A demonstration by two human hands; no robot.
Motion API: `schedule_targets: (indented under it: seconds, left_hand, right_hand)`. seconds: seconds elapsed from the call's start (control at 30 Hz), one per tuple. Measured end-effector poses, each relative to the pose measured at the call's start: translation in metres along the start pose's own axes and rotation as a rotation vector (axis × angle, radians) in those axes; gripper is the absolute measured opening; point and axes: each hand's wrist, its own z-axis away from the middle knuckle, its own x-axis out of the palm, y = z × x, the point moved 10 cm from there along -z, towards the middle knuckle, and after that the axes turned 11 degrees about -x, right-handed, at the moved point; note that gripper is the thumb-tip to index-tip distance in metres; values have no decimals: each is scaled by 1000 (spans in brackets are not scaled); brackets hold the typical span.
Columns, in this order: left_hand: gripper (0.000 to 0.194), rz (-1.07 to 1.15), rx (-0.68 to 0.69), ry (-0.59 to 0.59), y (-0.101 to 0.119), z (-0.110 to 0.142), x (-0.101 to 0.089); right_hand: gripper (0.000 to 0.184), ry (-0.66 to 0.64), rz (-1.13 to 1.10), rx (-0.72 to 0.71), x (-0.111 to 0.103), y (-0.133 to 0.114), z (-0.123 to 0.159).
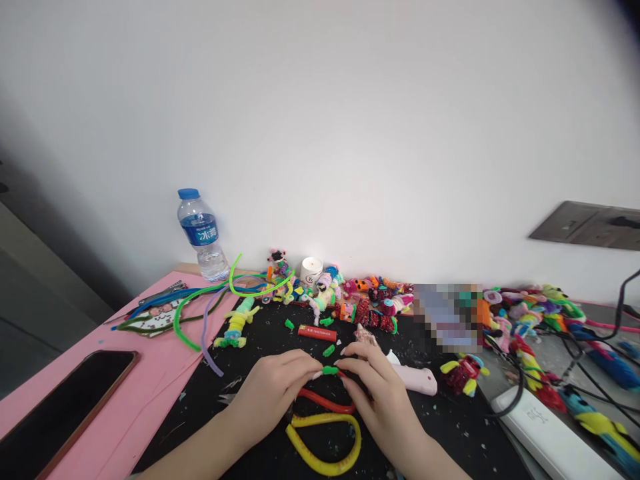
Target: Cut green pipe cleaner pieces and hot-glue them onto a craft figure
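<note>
A short piece of green pipe cleaner (330,370) is pinched between the fingertips of both hands over the black mat (175,427). My left hand (273,383) grips its left end, and my right hand (377,383) has the right end. Scissors with a yellow and red handle (326,469) lie below the hands, partly covered by the left one. Just beyond the fingertips are a small green piece (329,351) and a red lighter (317,333). A pale pink glue gun (415,379) lies beside my right hand, its front part hidden.
Pipe-cleaner figures (370,313) crowd the back along the wall. On the left, a water bottle (200,233), loose pipe cleaners (205,320) and a phone (65,413) rest on pink board. To the right are a white power bank (545,433) and black cables (575,360).
</note>
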Motion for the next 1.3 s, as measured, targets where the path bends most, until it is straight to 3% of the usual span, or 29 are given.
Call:
schedule_targets:
  seconds: [0.23, 0.6, 0.9, 1.1, 1.3]
  left_hand:
    - [21, -78, -197, 211, -30, -5, -23]
    - [28, -286, -310, 152, -47, -8, -18]
    - [32, -251, -222, 218, -35, -7, -23]
    - [28, -211, -76, 87, -15, -7, -9]
    - [29, -231, -26, 41, -8, -6, -4]
  right_hand:
    - [19, 43, 26, 21, -4, 5, 4]
    - [21, 38, -2, 24, -5, 2, 1]
    - [23, 53, -10, 43, -8, 2, 0]
    - [22, 51, -22, 55, -8, 4, 3]
    - [22, 46, -14, 53, -9, 3, 3]
